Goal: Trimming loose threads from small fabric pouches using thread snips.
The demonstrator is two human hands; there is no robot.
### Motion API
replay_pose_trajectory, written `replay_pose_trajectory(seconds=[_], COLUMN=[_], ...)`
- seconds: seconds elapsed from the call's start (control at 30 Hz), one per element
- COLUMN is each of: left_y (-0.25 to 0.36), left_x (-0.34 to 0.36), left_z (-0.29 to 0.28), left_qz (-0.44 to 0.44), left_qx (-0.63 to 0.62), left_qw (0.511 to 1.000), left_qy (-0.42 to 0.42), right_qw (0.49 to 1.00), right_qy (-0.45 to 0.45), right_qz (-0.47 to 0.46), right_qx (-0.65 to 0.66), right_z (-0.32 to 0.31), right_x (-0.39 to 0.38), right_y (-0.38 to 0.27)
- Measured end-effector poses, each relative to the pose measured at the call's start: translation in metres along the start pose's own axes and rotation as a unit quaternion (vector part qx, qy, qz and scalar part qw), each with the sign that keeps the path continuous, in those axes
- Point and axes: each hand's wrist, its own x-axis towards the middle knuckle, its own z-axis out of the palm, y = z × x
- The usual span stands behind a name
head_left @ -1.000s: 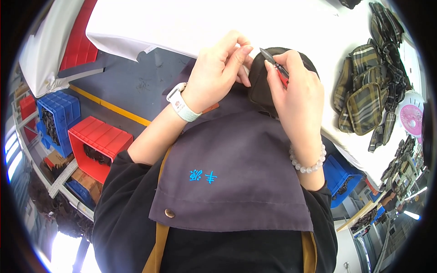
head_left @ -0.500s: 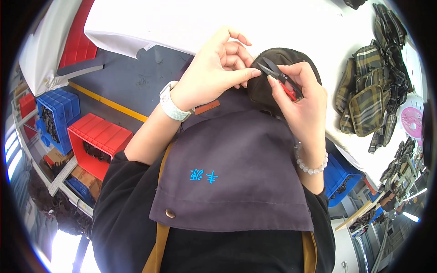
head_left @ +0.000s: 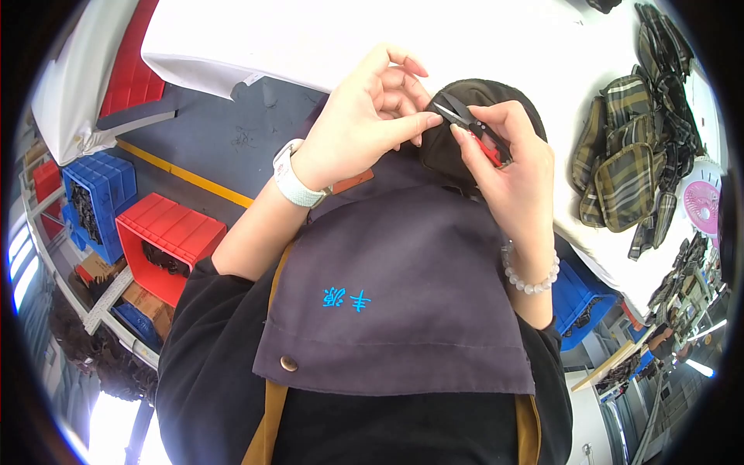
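A small dark brown fabric pouch (head_left: 496,94) with a rounded end rests at the near edge of the white-covered table. My left hand (head_left: 372,116) is at the pouch's left side, its thumb over the edge and its other fingers curled. The thumb and fingers seem to pinch that edge, though the grip is partly hidden. My right hand (head_left: 515,167) holds thread snips (head_left: 463,116) with black blades and a red part at the handle. The blades lie apart over the pouch, their points close to my left thumb tip.
Several plaid fabric pouches (head_left: 626,190) lie piled on the white table (head_left: 310,39) at right, beside a pink fan (head_left: 700,203). Red (head_left: 174,232) and blue bins (head_left: 101,198) stand low at left. Another blue bin (head_left: 577,298) sits below the table at right.
The snips and my right hand have shifted slightly left and up, so the blades sit nearer my left thumb. The left hand stays almost in place.
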Motion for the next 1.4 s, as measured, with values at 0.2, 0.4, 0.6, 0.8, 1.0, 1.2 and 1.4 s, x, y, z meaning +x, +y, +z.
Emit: replay_pose_trajectory(seconds=[0.2, 0.4, 0.6, 0.8, 1.0, 1.2, 1.4], left_y=[0.004, 0.003, 0.011, 0.014, 0.011, 0.011, 0.012], left_x=[0.001, 0.001, 0.005, 0.000, 0.000, -0.001, -0.002], left_z=[0.000, -0.003, -0.007, -0.007, -0.010, -0.011, -0.009], left_qz=[-0.027, -0.030, -0.108, -0.084, -0.063, -0.051, -0.042], left_qx=[-0.006, -0.025, 0.044, 0.137, 0.117, 0.133, 0.175], left_qw=[1.000, 0.999, 0.993, 0.986, 0.991, 0.990, 0.984], left_qy=[0.005, 0.006, -0.006, 0.037, 0.013, 0.001, -0.001], right_qw=[1.000, 1.000, 0.987, 0.991, 0.999, 0.999, 0.996], right_qy=[0.004, 0.022, 0.059, 0.029, -0.007, -0.012, 0.001], right_qz=[-0.006, -0.004, 0.021, 0.040, -0.012, -0.042, -0.072], right_qx=[0.005, 0.022, 0.148, 0.127, 0.049, -0.014, -0.056], right_z=[0.002, 0.011, 0.013, 0.008, 0.006, 0.007, 0.013], right_x=[-0.002, 0.001, 0.000, -0.002, -0.002, 0.001, 0.002], right_y=[0.005, 0.011, 0.013, 0.008, 0.011, 0.002, 0.003])
